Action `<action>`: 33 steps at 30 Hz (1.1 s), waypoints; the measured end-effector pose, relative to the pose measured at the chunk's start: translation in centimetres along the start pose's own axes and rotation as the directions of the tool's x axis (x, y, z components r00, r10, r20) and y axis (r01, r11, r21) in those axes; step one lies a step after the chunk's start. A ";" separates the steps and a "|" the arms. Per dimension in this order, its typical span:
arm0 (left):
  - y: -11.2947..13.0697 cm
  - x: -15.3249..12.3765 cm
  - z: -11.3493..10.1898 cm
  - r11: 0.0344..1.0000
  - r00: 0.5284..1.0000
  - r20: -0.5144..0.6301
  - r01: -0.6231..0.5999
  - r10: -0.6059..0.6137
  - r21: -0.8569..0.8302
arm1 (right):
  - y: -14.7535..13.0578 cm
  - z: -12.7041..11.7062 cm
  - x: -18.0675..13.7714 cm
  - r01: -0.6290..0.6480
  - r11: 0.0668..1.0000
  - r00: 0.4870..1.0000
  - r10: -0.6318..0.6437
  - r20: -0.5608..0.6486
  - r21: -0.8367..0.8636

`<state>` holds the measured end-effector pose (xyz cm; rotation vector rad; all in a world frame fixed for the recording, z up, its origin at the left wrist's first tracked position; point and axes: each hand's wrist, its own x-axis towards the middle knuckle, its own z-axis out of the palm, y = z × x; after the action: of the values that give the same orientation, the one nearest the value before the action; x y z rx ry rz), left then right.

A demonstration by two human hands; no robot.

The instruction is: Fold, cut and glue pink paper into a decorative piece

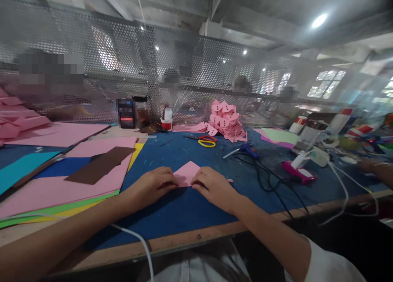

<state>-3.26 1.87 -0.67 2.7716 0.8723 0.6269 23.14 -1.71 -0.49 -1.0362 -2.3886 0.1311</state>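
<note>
Toward the front edge of the blue surface (pixel 172 222), the pink paper (pixel 186 174) spans sideways between left hand (pixel 157 180) and right hand (pixel 214 187) — both pinching it, neither nearer — peak toward the far edge.

The bare left hand (pixel 161 179) and bare right hand (pixel 215 188) hide the sides of the pointed pink paper (pixel 187 172). From it, the view's edge crops the folded pink paper heap (pixel 21 116) toward nine o'clock; marks on the dark rectangular screen (pixel 126 113) toward ten are too small to read.
</note>
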 end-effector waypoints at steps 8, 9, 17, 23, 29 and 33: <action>0.2 0.2 0.5 0.994 0.995 -0.085 -0.051 0.060 0.097 | 0.3 0.1 0.3 -0.035 0.997 0.999 0.035 -0.005 -0.073; 0.2 0.1 0.6 0.995 0.994 -0.092 -0.048 0.057 0.092 | 0.3 0.1 0.3 -0.032 0.997 0.999 0.032 -0.008 -0.073; 1.0 0.0 -0.1 0.994 0.997 -0.048 0.056 -0.061 -0.089 | 0.4 -0.2 0.2 0.001 1.000 1.000 -0.001 0.026 -0.007; 1.2 0.5 -0.5 0.963 0.980 -0.009 0.191 -0.197 -0.191 | 0.5 -0.4 0.5 -0.102 0.995 0.994 0.103 0.044 -0.021; 1.0 0.5 -0.6 0.969 0.981 0.007 0.195 -0.196 -0.149 | 0.6 -0.3 0.7 -0.219 0.975 0.975 0.220 0.034 -0.027; 1.0 0.6 -0.7 0.979 0.986 0.005 0.165 -0.165 -0.121 | 0.8 -0.2 0.6 -0.266 0.963 0.963 0.267 0.033 -0.040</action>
<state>-2.59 1.39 0.45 2.5589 1.0169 0.6364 23.48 -0.74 -0.27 -1.3805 -2.2806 0.2070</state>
